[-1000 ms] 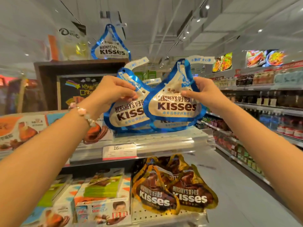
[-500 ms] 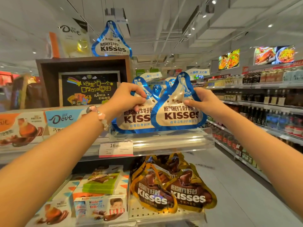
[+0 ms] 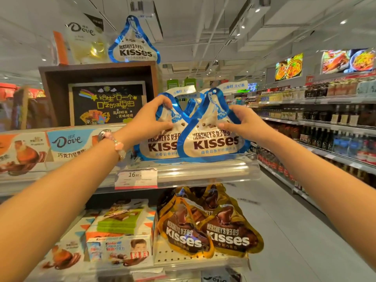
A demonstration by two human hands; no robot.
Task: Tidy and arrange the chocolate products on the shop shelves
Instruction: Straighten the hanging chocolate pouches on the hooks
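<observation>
two blue kisses bags held at the shelf edge

the clear shelf lip [image 3: 203,169] is the landmark here. just behind and above it stand two blue-and-white hershey's kisses bags, side by side and overlapping: the left blue bag [image 3: 160,143] sits partly behind the right blue bag [image 3: 211,141]. below the lip, on the next shelf down, two gold-and-brown kisses bags [image 3: 207,231] lean together, and to their left lie kinder boxes [image 3: 120,253] with a green-topped pack above them. left of the lip runs a row of dove boxes [image 3: 67,143]. a price tag [image 3: 136,178] reading 16.80 is clipped on the lip's left end. high above the lip, another blue kisses bag [image 3: 134,45] stands on top of a dark wooden display box [image 3: 97,72].

both arms reach forward and up over the lip. the left hand [image 3: 150,119], a beaded bracelet [image 3: 118,147] on its wrist, pinches the upper neck of the left blue bag between thumb and curled fingers. the right hand [image 3: 244,123] pinches the right blue bag's upper right edge the same way.

both bags are teardrop-shaped, white with a shiny blue border, brown lettering and chocolate-chip specks, standing upright with their bases hidden behind the lip.
</observation>
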